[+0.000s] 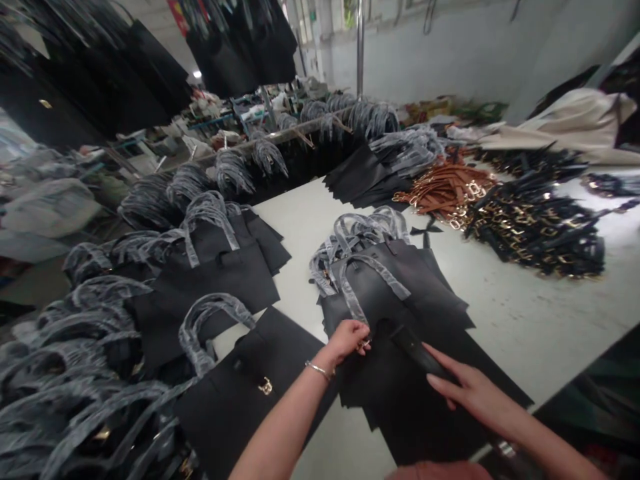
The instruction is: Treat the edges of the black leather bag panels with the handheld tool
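Note:
A stack of black bag panels [425, 293] lies in front of me, with plastic-wrapped handles [373, 230] at its far edge. My left hand [350, 337] is closed in a pinch over the stack, beside the lower end of one wrapped handle. A small glint shows at its fingertips, but what they hold is too small to name. My right hand [463, 387] grips a black leather strap [417, 350] between thumb and fingers, above the top panel. Left of the stack lies a black panel with a gold clasp [265, 385] and a wrapped handle [215, 320].
More black panels with wrapped handles [215, 273] are heaped on the left. Brown straps with gold buckles [445, 190] and a pile of black buckled straps [540, 230] lie at the back right of the white table [525, 320]. Black pieces [240, 47] hang overhead.

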Tool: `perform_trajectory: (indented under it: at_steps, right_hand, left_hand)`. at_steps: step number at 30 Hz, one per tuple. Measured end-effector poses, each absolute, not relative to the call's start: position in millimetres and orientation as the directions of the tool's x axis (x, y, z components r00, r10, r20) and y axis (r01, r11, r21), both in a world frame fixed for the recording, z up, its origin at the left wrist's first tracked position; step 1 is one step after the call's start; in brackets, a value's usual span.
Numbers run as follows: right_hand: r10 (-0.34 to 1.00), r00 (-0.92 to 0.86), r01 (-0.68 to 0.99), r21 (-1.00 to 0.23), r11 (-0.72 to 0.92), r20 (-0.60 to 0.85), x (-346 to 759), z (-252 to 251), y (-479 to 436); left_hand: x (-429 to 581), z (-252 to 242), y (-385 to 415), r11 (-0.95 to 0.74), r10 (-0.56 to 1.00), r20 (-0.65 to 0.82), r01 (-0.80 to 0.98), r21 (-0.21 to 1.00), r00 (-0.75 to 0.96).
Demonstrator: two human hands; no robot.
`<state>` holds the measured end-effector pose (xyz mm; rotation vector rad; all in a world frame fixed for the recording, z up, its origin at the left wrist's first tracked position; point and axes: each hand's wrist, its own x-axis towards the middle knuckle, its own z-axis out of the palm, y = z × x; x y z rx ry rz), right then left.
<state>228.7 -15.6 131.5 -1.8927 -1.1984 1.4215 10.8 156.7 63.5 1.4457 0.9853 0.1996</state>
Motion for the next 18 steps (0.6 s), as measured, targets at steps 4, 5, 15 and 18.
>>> perform_trajectory:
  at_steps: [4,5,15,18]
  right_hand:
    - [0.827,-0.072,0.188,-0.821,-0.538,-0.558,221.6,130.1,-13.1]
    - [0.818,-0.107,0.154,-0.822,-0.549,-0.566,219.9,128.1,-12.6]
    - [0.813,-0.185,0.079,-0.833,-0.548,-0.552,204.7,136.0,-8.3]
    - [0.811,-0.144,0.111,-0.824,-0.555,-0.566,203.0,132.5,-13.5]
  left_hand:
    - [12.0,45.0,111.2,0.433,0.73,-0.462,0.182,0.883,0.503]
    - [13.4,43.1,103.4,0.469,0.743,-0.465,0.122,0.875,0.481]
    - [16.9,48.4,70.4,0.666,0.72,-0.536,-0.221,0.712,0.441]
    - [21.0,46.6,59.4,0.696,0.706,-0.567,-0.269,0.666,0.424]
